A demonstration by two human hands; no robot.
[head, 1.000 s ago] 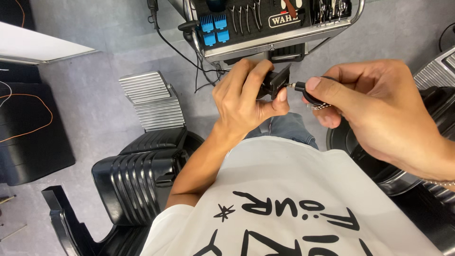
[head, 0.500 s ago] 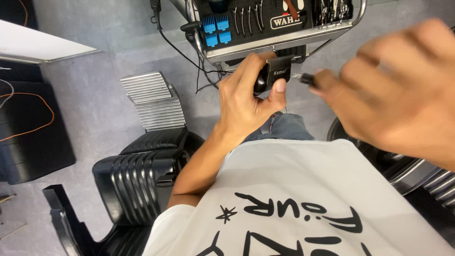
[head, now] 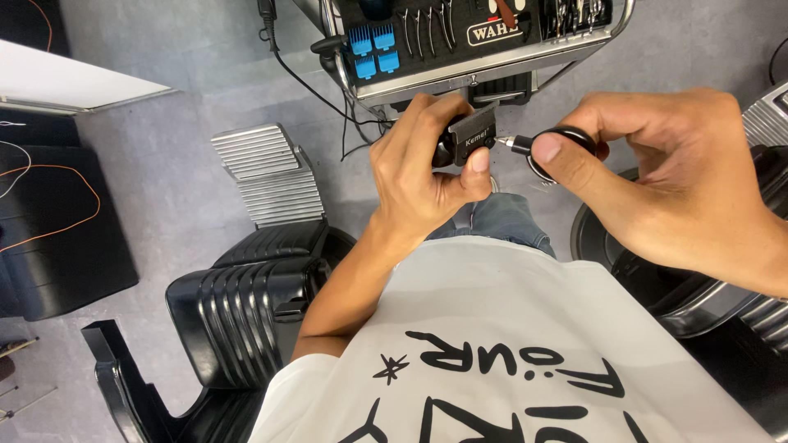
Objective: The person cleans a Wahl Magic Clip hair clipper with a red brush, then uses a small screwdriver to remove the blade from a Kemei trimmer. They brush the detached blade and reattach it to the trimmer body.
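Right hand (head: 681, 180) back at trimmer (head: 469, 136)

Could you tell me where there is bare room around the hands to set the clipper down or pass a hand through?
The grey floor between the white panel and the chair footrest is bare. The tool cart is crowded with blue combs and cables. The left hand grips the clipper; the right hand holds a small tool against it.

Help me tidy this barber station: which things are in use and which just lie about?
In use: hair clipper in left hand; small screwdriver in right hand.
Lying about: blue comb guards, tool tray, black chair, footrest.
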